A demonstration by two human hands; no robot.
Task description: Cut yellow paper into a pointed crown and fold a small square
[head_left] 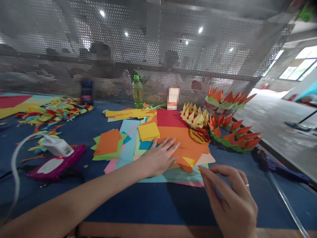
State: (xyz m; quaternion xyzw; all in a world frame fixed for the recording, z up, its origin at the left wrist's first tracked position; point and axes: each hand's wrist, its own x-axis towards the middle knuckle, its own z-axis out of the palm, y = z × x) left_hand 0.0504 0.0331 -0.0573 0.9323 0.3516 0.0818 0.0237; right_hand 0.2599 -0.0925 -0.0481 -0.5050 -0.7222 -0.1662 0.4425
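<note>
My left hand (159,160) lies flat with spread fingers on a sheet of orange paper (170,135), which tops a stack of coloured sheets. Near the front of that stack, a small yellow paper piece (189,161) sits on an orange point. Just right of it, my right hand (230,195) is raised, thumb and forefinger drawn together; whatever is between them, if anything, is too small to make out. Beyond my left fingers is a pile of yellow paper squares (149,131). Yellow-handled scissors (197,136) rest on the orange sheet.
Folded paper rings with orange points (244,142) and cream points (195,115) stand at right. A glue gun (284,170) lies at the right edge. A purple power strip (59,165) with a white charger is at left. A green bottle (137,92) stands before the mesh panel (153,43).
</note>
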